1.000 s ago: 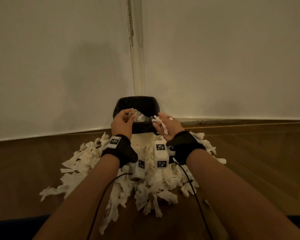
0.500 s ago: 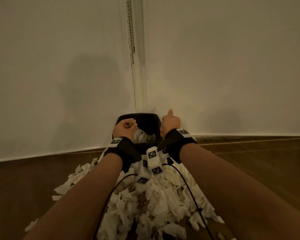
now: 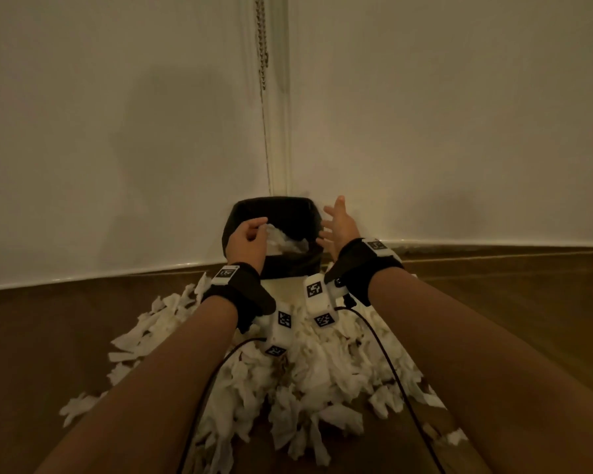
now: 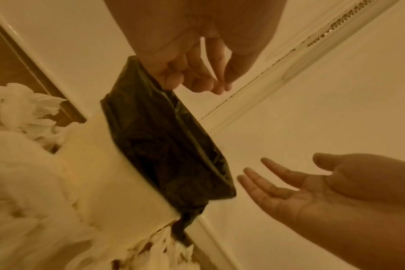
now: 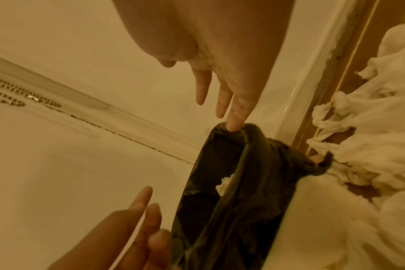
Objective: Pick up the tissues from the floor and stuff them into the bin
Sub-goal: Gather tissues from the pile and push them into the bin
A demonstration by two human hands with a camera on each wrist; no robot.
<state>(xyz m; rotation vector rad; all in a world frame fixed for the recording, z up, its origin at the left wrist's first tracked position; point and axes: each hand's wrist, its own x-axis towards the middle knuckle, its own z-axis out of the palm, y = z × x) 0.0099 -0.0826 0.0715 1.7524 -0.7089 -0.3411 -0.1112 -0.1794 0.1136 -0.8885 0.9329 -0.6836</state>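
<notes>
A cream bin with a black liner point(image 3: 271, 205) stands in the corner; white tissues point(image 3: 285, 241) lie inside it. A big heap of torn tissues point(image 3: 305, 371) covers the floor in front of the bin, under my forearms. My left hand point(image 3: 249, 239) hovers over the bin's left rim with fingers loosely curled and nothing in them, as the left wrist view confirms point(image 4: 197, 76). My right hand point(image 3: 338, 224) is beside the right rim, palm inward, fingers spread and empty. In the right wrist view one fingertip point(image 5: 232, 126) touches the liner's edge point(image 5: 243, 164).
Two pale walls meet right behind the bin, with a bead chain point(image 3: 262, 46) hanging in the corner. A white skirting board runs along the brown wooden floor point(image 3: 493, 302). Black cables trail from my wrist cameras over the tissue heap.
Both hands were curled at the bin's mouth, the right with its thumb up. Now the right hand has spread its fingers, and the left has loosened over the tissues in the bin.
</notes>
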